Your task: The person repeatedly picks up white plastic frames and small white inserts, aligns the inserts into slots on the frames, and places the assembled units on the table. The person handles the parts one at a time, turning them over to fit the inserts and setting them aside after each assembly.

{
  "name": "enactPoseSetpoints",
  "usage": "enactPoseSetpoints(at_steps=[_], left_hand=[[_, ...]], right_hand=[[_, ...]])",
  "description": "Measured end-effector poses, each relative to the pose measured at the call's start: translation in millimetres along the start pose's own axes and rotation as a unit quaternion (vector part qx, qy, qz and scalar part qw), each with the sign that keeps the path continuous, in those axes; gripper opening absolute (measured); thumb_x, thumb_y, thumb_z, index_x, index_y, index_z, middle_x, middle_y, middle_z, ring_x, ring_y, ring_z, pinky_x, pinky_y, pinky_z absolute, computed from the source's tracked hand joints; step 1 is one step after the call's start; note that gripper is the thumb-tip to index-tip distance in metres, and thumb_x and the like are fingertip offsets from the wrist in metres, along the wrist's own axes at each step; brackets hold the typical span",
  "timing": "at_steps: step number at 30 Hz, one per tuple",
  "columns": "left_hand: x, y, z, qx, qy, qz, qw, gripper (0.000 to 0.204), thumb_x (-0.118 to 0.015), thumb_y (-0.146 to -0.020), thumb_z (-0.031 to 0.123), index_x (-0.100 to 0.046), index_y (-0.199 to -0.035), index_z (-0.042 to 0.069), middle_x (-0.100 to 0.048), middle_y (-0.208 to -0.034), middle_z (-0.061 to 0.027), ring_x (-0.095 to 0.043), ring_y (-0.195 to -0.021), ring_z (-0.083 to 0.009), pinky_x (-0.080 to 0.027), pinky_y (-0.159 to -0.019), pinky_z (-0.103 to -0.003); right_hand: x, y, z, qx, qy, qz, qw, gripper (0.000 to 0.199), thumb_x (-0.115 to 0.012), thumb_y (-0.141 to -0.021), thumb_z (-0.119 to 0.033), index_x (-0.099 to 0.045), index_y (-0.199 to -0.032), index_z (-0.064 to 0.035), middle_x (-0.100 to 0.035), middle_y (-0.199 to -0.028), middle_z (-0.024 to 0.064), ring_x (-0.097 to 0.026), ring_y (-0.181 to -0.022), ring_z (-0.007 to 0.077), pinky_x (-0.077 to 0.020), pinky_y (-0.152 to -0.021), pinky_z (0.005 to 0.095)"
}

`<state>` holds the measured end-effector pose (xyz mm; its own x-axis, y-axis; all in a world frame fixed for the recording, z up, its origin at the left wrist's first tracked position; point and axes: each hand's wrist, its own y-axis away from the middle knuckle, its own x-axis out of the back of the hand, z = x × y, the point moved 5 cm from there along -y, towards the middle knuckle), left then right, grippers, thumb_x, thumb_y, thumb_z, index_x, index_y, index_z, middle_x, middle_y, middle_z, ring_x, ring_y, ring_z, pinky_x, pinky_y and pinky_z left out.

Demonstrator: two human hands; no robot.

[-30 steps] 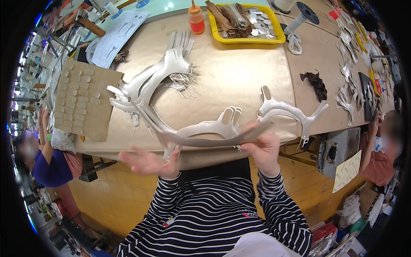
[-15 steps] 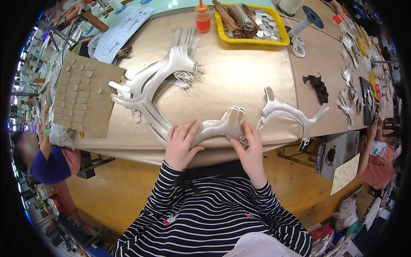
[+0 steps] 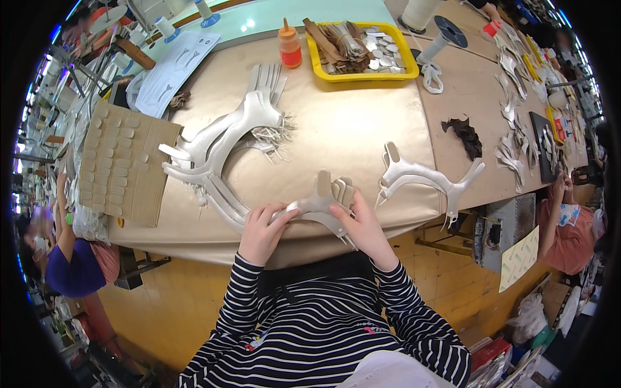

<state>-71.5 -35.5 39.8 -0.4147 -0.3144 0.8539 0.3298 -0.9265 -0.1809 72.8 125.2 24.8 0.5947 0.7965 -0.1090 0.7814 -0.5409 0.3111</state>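
My left hand (image 3: pixel 261 233) pinches the middle of a pale silver leather strap piece (image 3: pixel 312 206) at the table's front edge. My right hand (image 3: pixel 363 227) is closed on that piece's branched right end, thumb on top. One upright tab there carries a tan pad (image 3: pixel 323 183); several similar tabs fan out behind it. Left of my hands, a stack of matching strap pieces (image 3: pixel 259 111) curves across the table, its lower strips running down to my left fingers. A few more strap pieces (image 3: pixel 422 173) lie to the right, apart from my right hand.
Cardboard with rows of small oval pads (image 3: pixel 139 143) lies left. At the back stand an orange-filled squeeze bottle (image 3: pixel 290 48) and a yellow tray (image 3: pixel 414 70) of strips and silver pieces. A thread spool (image 3: pixel 440 42) and dark scrap (image 3: pixel 466 137) are right. Other people sit at both sides.
The right end of the held strap piece has turned and its padded tab now stands apart from the tabs behind. My right hand has shifted slightly left. The whole view has shifted a little.
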Motion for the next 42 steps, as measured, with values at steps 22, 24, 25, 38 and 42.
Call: enactPoseSetpoints(at_steps=[22, 24, 25, 38, 42], left_hand=[[-28.7, 5.7, -0.4, 0.062, -0.055, 0.181, 0.980, 0.019, -0.072, -0.086, 0.007, -0.072, -0.105, 0.010, -0.070, -0.110, -0.0027, -0.065, -0.100, -0.0245, -0.048, -0.087, -0.038], [-27.5, 5.2, -0.3, 0.058, -0.060, 0.182, 0.980, 0.020, -0.072, -0.085, 0.008, -0.072, -0.105, 0.011, -0.069, -0.109, -0.0031, -0.065, -0.100, -0.0249, -0.048, -0.088, -0.038], [-27.2, 4.9, -0.5, 0.056, -0.067, 0.182, 0.979, 0.019, -0.073, -0.085, 0.008, -0.072, -0.104, 0.011, -0.069, -0.109, -0.0031, -0.065, -0.100, -0.0248, -0.048, -0.087, -0.038], [-27.2, 5.8, 1.2, 0.049, -0.079, 0.199, 0.976, 0.018, -0.072, -0.083, 0.005, -0.073, -0.101, 0.009, -0.071, -0.107, -0.0035, -0.067, -0.097, -0.0246, -0.051, -0.081, -0.038], [-27.5, 6.4, 1.3, 0.058, -0.077, 0.196, 0.976, 0.019, -0.072, -0.083, 0.005, -0.073, -0.101, 0.009, -0.071, -0.107, -0.0037, -0.067, -0.098, -0.0247, -0.052, -0.084, -0.038]], right_hand=[[278.1, -109.2, -47.7, 0.149, 0.004, 0.212, 0.966, 0.039, -0.064, -0.102, -0.018, -0.051, -0.134, -0.0019, -0.071, -0.109, 0.0088, -0.069, -0.092, 0.0141, -0.0561, -0.081, 0.0274], [281.6, -95.6, -56.3, 0.195, 0.003, 0.168, 0.966, 0.044, -0.065, -0.100, -0.013, -0.049, -0.140, -0.0011, -0.069, -0.120, 0.0092, -0.066, -0.102, 0.0129, -0.0516, -0.089, 0.0256], [282.0, -86.8, -60.8, 0.220, 0.001, 0.164, 0.962, 0.045, -0.064, -0.100, -0.011, -0.048, -0.142, -0.0023, -0.067, -0.123, 0.0087, -0.065, -0.106, 0.0132, -0.0507, -0.093, 0.0263], [216.5, -48.0, -140.5, 0.428, 0.019, -0.013, 0.904, 0.056, -0.064, -0.094, 0.001, -0.044, -0.147, -0.0048, -0.061, -0.132, 0.0072, -0.059, -0.119, 0.0160, -0.0486, -0.101, 0.0309], [219.4, -61.3, -148.3, 0.383, -0.078, 0.134, 0.911, 0.051, -0.062, -0.100, -0.006, -0.043, -0.147, -0.0054, -0.061, -0.132, 0.0085, -0.059, -0.122, 0.0172, -0.0493, -0.102, 0.0328]])
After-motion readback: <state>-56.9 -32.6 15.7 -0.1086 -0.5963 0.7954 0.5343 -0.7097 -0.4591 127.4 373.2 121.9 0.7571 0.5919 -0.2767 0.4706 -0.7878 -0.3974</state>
